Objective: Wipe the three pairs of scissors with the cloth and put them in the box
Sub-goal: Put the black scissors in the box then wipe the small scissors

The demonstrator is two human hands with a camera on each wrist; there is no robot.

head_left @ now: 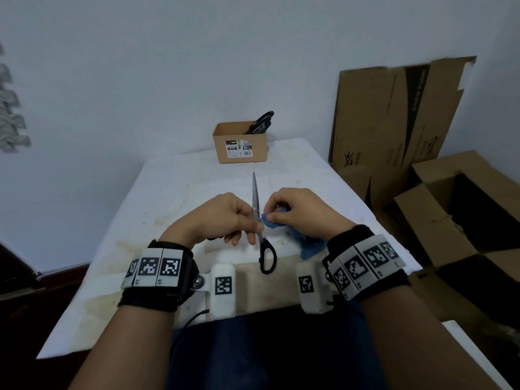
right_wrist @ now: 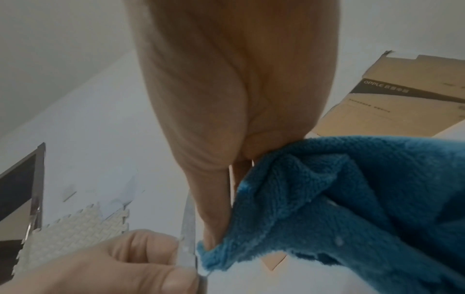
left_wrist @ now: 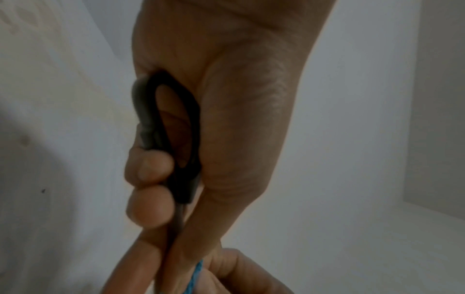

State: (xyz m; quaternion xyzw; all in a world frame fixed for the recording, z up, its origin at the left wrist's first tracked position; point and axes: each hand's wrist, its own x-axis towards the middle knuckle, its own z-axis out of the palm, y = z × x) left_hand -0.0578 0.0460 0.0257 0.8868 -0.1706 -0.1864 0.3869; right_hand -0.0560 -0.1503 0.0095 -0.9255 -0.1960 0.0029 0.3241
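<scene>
- Left hand (head_left: pixel 225 218) pinching scissors (head_left: pixel 256 204) just above black handles, blades shut, tip twd box (head_left: pixel 240 142) at table's far end.
- Right hand (head_left: pixel 298 212) clutching blue cloth (head_left: pixel 270 220), edge touching blade near pivot.
- Fold cloth round both blade faces, stroke pivot-to-tip, fingers off cutting edge.
- Box already holding black-handled scissors; count unclear.

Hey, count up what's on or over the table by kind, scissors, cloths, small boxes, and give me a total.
Scissors: 3 (held pair, seemingly two pairs stowed)
Blue cloth: 1
Small box: 1
Total: 5
</scene>
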